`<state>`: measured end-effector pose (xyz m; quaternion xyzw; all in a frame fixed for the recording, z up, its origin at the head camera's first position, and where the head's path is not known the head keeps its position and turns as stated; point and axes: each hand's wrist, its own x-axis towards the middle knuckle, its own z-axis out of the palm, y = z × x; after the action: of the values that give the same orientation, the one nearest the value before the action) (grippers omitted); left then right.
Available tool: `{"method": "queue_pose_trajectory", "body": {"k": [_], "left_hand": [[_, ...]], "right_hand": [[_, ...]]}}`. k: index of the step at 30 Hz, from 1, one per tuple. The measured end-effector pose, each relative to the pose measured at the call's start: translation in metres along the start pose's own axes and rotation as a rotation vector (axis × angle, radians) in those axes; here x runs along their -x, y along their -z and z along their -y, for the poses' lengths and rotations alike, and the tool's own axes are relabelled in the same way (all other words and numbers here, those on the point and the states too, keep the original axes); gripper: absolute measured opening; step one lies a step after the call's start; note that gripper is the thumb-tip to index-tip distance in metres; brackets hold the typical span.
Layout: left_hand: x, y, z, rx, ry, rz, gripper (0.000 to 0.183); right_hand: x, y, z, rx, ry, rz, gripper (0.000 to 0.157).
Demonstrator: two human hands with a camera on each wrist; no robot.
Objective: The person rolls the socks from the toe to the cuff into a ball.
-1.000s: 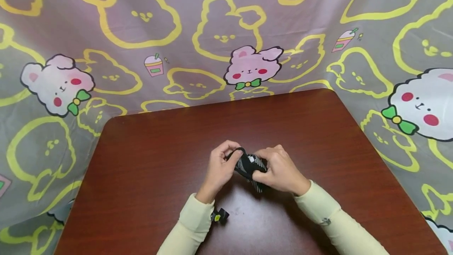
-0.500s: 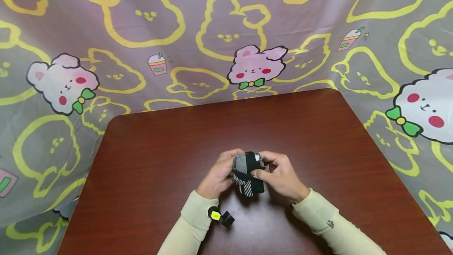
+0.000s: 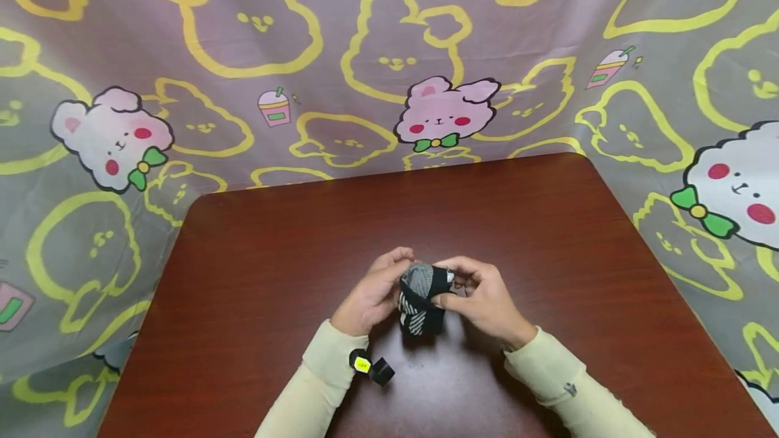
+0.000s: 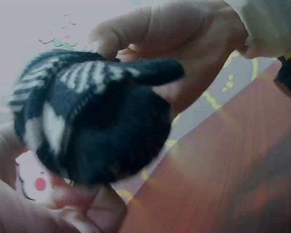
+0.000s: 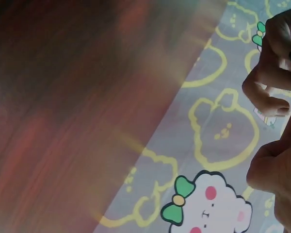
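A folded bundle of black, grey and white knitted socks (image 3: 418, 284) is held above the table between both hands. My left hand (image 3: 369, 297) holds its left side, with some fingers hidden behind the knit. At the right end, my right hand (image 3: 483, 299) pinches the black part between thumb and fingers, beside a small white patch. In the left wrist view the bundle of socks (image 4: 63, 107) shows white stripes and a dark, rounded end. Fingers (image 5: 276, 68) appear at the right edge of the right wrist view, with only a sliver of dark knit there.
Beneath the hands is a reddish-brown wooden table (image 3: 274, 255). A patterned cloth (image 3: 341, 59) with yellow outlines and cartoon animals hangs behind it and at both sides. A small black device (image 3: 371, 366) with a yellow label sits at the left cuff.
The socks have been turned, so their grey part and striped side now face up. My left hand has let go of the black edge it pinched and now holds the bundle's side.
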<state>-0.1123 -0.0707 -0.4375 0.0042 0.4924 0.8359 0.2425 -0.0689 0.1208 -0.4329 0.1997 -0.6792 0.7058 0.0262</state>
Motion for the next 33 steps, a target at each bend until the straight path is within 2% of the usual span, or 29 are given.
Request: {"method": "queue_pose_trajectory", "body": {"k": [2,4,6,8,11,13,17,20,23,27,29,33], "left_hand": [[0.003,0.004,0.001,-0.034,-0.145,-0.011,0.014],[0.009,0.008,-0.002,-0.152,-0.340,-0.002,0.015],[0.014,0.012,-0.007,-0.348,-0.534,0.043,0.015],[0.019,0.015,-0.014,-0.562,-0.689,0.130,0.016],[0.022,0.017,-0.025,-0.850,-0.823,0.259,0.020],[0.023,0.017,-0.033,-0.990,-0.863,0.310,0.023],[0.024,0.014,-0.042,-1.204,-0.871,0.336,0.018],[0.024,0.012,-0.045,-1.328,-0.870,0.360,0.013],[0.025,0.010,-0.045,-1.403,-0.877,0.392,0.010],[0.026,0.009,-0.042,-1.470,-0.889,0.400,0.008],[0.028,0.009,-0.040,-1.470,-0.924,0.403,0.008],[0.032,0.008,-0.038,-1.348,-1.043,0.463,0.008]], "right_hand": [[0.000,0.003,-0.001,-0.036,-0.013,-0.037,0.039],[-0.002,0.005,-0.001,-0.060,-0.018,-0.064,0.037],[-0.003,0.007,0.001,-0.069,-0.029,-0.082,0.036],[-0.003,0.009,0.002,-0.075,-0.040,-0.092,0.035],[-0.002,0.010,0.003,-0.070,-0.052,-0.100,0.036],[-0.002,0.011,0.003,-0.068,-0.060,-0.095,0.035],[-0.001,0.013,0.004,-0.074,-0.080,-0.075,0.032],[0.000,0.014,0.007,-0.074,-0.092,-0.065,0.030],[0.000,0.015,0.010,-0.078,-0.112,-0.089,0.028],[-0.002,0.017,0.013,-0.179,-0.131,-0.217,0.026],[-0.002,0.018,0.014,-0.263,-0.140,-0.291,0.025],[-0.002,0.019,0.017,-0.449,-0.181,-0.370,0.032]]}}
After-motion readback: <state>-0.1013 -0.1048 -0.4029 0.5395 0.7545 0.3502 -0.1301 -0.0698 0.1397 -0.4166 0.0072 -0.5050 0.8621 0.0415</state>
